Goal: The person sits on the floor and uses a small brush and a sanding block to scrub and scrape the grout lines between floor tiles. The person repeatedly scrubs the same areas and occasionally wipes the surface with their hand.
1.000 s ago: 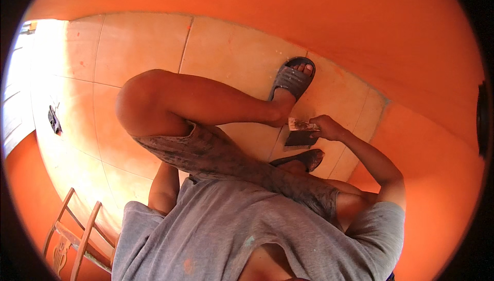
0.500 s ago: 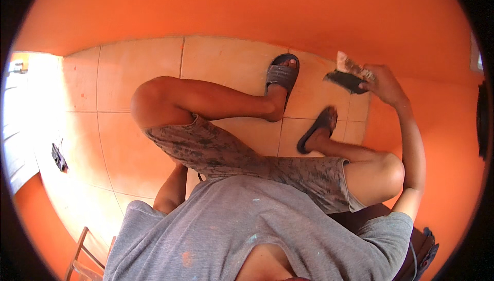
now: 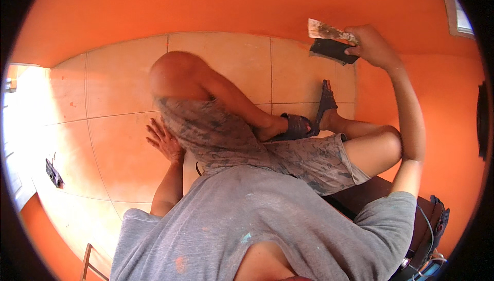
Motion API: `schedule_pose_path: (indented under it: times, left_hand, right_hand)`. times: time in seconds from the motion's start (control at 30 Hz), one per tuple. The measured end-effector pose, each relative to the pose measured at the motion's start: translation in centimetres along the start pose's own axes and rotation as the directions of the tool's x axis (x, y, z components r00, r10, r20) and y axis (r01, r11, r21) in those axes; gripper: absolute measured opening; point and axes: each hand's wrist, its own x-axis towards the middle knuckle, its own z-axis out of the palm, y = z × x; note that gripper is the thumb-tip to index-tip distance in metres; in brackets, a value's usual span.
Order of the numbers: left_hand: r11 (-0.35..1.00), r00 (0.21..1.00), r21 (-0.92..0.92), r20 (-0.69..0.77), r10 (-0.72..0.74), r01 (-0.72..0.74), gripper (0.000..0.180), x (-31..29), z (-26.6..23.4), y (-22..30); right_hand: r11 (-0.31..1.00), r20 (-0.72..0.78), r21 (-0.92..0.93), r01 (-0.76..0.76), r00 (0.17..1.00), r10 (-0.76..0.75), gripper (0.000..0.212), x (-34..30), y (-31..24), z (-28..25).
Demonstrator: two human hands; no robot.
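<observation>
My right hand [image 3: 374,47] is raised in front of the orange wall at the upper right. Its fingers are closed on two flat pieces held together. One is a whitish strip [image 3: 324,30] with brown stains and rough smears; the other is a black rectangular piece [image 3: 332,50] below it. Their exact kind I cannot make out. Low beside my bent left leg, my left hand [image 3: 165,139] shows spread fingers and holds nothing. It is over the tiled floor [image 3: 121,152]; whether the palm touches the tiles I cannot tell.
An orange wall [image 3: 216,3] stands ahead and continues down the right. My sandalled feet [image 3: 296,127] are close together on the tiles. A small dark object [image 3: 53,173] lies at the left. Behind my right side is a dark brown piece of furniture [image 3: 373,196] with cables [image 3: 429,265].
My right hand has risen toward the wall with both pieces. My left hand has come into view beside my leg. My left foot has drawn back next to the right one.
</observation>
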Motion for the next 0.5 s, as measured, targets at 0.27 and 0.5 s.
schedule_pose_path:
  times: [0.27,0.5]
  left_hand:
    - [0.985,0.995,-0.167,0.089,-0.033,0.047,0.082,1.5,-2.6,2.0]
    - [0.98,0.99,-0.176,0.125,-0.07,0.092,0.08,2.8,-3.9,0.6]
  right_hand:
    - [0.97,0.104,0.048,-0.238,0.967,0.232,0.042,0.3,6.1,6.6]
    - [0.93,0.036,0.257,-0.263,0.964,0.263,0.029,0.4,2.6,3.0]
